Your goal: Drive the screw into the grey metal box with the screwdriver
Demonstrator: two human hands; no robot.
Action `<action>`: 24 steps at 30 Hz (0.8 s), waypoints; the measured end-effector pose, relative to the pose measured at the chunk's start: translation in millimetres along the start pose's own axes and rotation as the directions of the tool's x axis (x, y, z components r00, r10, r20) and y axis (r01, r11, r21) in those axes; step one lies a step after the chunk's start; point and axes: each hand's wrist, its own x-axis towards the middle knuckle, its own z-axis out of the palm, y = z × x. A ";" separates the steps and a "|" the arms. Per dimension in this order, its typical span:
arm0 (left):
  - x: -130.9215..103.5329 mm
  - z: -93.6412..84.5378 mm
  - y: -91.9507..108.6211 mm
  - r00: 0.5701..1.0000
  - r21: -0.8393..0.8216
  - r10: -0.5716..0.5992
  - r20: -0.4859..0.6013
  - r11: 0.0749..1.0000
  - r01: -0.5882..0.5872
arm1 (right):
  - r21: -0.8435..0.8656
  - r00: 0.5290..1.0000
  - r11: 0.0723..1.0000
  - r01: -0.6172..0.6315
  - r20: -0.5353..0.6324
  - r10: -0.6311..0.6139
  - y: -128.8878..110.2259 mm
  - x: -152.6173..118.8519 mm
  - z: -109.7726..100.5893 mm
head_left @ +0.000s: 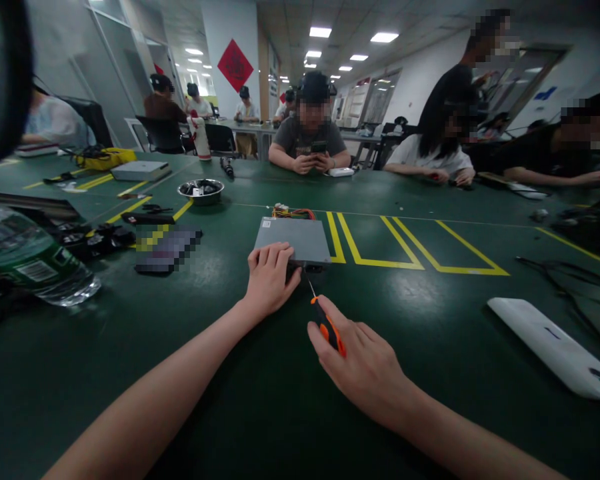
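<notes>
A grey metal computer power supply [295, 237] lies on the green table, its coloured wires and plugs [294, 212] coming out at the far side. My left hand [270, 277] grips its near left corner, fingers over the top and thumb at the near face. In my right hand [360, 353] is an orange and black screwdriver [329, 328], held with the fingers closed round its handle. Its thin shaft points up and away to the near face of the power supply. Whether the tip touches a screw there is too small to tell.
Left on the table [220, 393] are a water bottle [35, 260], a blurred-out phone [167, 250] and a metal bowl [201, 191] with dark parts. A white oblong device [553, 343] and black cables [565, 280] lie right. Several people sit around.
</notes>
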 end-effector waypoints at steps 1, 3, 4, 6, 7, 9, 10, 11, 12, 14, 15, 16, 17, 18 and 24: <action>0.1 0.0 0.2 1.000 -0.001 -0.004 0.000 1.000 0.004 | 0.004 1.000 1.000 0.014 0.003 -0.014 -0.5 0.0 -0.2; 0.2 0.1 0.6 1.000 -0.002 -0.013 0.001 1.000 0.013 | 0.003 1.000 1.000 0.024 -0.020 -0.024 -0.5 -0.1 -0.5; 0.2 0.1 0.8 1.000 -0.003 -0.015 0.001 1.000 0.015 | -0.005 0.999 1.000 0.013 -0.042 -0.013 -0.1 -0.3 -0.6; 0.3 0.1 1.0 1.000 -0.005 -0.014 -0.001 1.000 0.014 | -0.022 0.997 0.999 -0.026 -0.076 0.025 1.0 -0.6 -0.5; 0.3 0.1 1.0 1.000 -0.005 -0.014 -0.003 1.000 0.014 | -0.022 0.996 0.999 -0.045 -0.082 0.043 1.3 -0.8 -0.3; 0.4 0.0 0.9 1.000 -0.003 -0.013 -0.004 1.000 0.013 | 0.002 0.997 0.998 -0.059 -0.058 0.059 0.7 -1.3 0.2; 0.4 0.1 0.8 1.000 -0.003 -0.013 -0.001 1.000 0.013 | 0.022 0.998 0.999 -0.048 -0.032 0.049 -0.1 -1.5 0.5; 0.4 0.1 0.7 1.000 -0.002 -0.012 0.003 1.000 0.012 | 0.040 0.999 0.999 -0.032 -0.007 0.032 -1.2 -1.7 0.8; 0.4 0.2 0.6 1.000 -0.002 -0.012 0.005 1.000 0.012 | 0.051 1.000 0.999 -0.012 0.011 0.011 -2.3 -1.8 1.0; 0.4 0.3 0.5 1.000 0.001 -0.013 0.005 1.000 0.013 | 0.045 1.000 0.999 0.021 0.012 -0.022 -3.7 -1.6 1.2; 0.5 0.4 0.6 1.000 0.004 -0.015 0.002 1.000 0.015 | 0.032 1.000 0.999 0.025 -0.001 -0.025 -3.7 -1.5 1.1; 0.5 0.5 0.7 1.000 0.006 -0.017 -0.001 1.000 0.017 | 0.017 1.000 1.000 0.018 -0.020 -0.018 -3.3 -1.3 1.1; 0.5 0.6 0.8 1.000 0.008 -0.017 -0.004 1.000 0.017 | 0.007 0.999 1.000 0.006 -0.037 -0.006 -2.5 -1.2 1.0; 0.5 0.7 0.9 1.000 0.009 -0.017 -0.006 1.000 0.017 | 0.001 0.999 1.000 -0.005 -0.048 0.005 -1.4 -1.1 0.9; 0.3 1.2 0.9 1.000 0.001 -0.018 -0.009 1.000 0.018 | 0.043 1.000 0.999 0.005 0.000 -0.005 -0.8 0.0 1.5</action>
